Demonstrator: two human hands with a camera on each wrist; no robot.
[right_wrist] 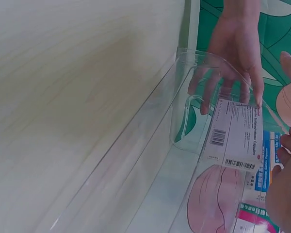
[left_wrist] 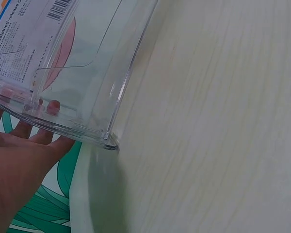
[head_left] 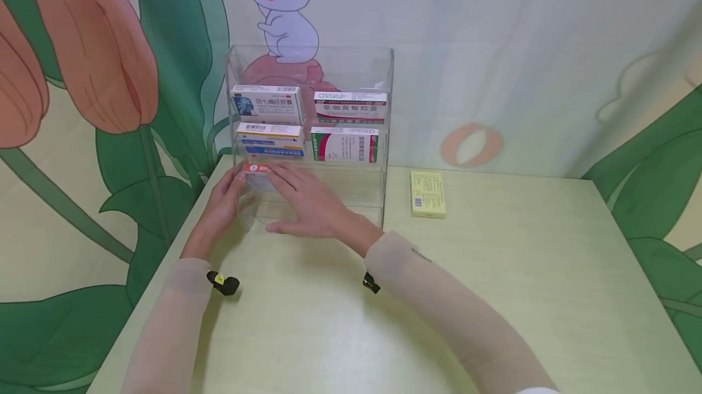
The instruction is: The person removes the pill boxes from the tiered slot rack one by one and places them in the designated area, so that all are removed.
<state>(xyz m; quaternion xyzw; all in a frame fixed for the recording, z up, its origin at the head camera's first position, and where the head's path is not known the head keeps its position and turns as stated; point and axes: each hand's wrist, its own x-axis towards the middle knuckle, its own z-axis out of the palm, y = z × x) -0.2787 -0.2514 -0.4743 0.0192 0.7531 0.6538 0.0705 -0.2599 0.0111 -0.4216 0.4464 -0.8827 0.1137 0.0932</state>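
Observation:
A clear acrylic rack [head_left: 351, 196] stands on the table with medicine boxes on its tiers. On the lower left tier sits a white medicine box with an orange-red top [head_left: 255, 168]; its barcoded underside [right_wrist: 233, 131] shows through the plastic in the right wrist view. My left hand [head_left: 220, 194] lies against the rack's left side, fingers extended along the panel and thumb by the box's end. Fairly straight, the fingers of my right hand [head_left: 312, 199] reach over the box's right part, with the thumb apart below. The right hand hides part of that box.
Above are a box with a blue picture [head_left: 271, 105], a blue-and-yellow box [head_left: 271, 141], a red-striped box [head_left: 351, 108] and a green-and-red box [head_left: 345, 145]. A yellow box [head_left: 428, 194] lies on the table right of the rack. A printed curtain [head_left: 493, 59] hangs behind.

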